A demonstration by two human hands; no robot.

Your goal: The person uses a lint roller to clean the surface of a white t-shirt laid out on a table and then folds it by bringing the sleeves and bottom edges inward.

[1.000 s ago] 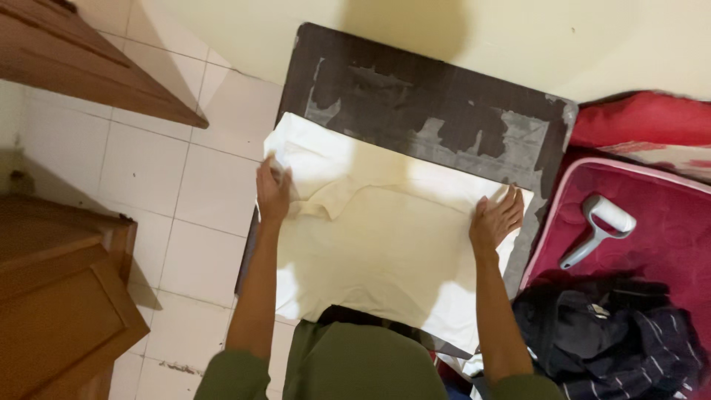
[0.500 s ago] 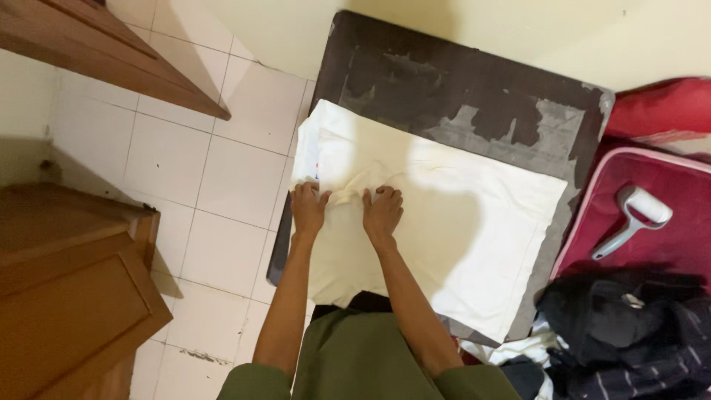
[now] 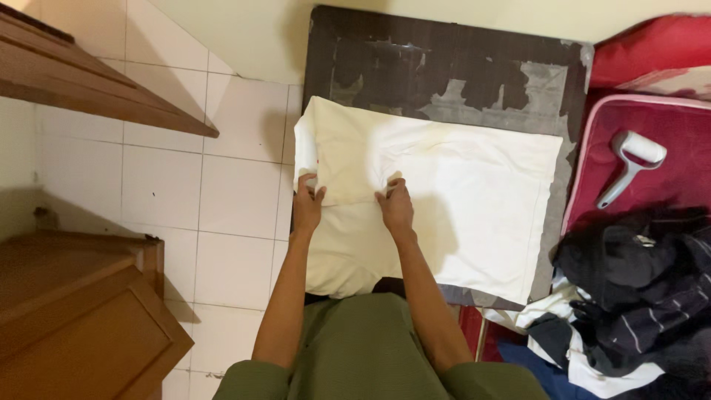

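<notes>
Cream shirt (image 3: 444,192) lying crosswise, both hands (image 3: 307,204) (image 3: 396,206) pinching fold

Bare dark tabletop (image 3: 444,67) beyond cream shirt (image 3: 459,192)

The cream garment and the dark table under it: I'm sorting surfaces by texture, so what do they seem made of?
The cream garment looks like soft matte woven or knit cloth, perhaps cotton: it creases and bunches under the left hand and right hand. The dark table looks like a board with a dark coating, worn: grey patches show where the surface has peeled.
</notes>
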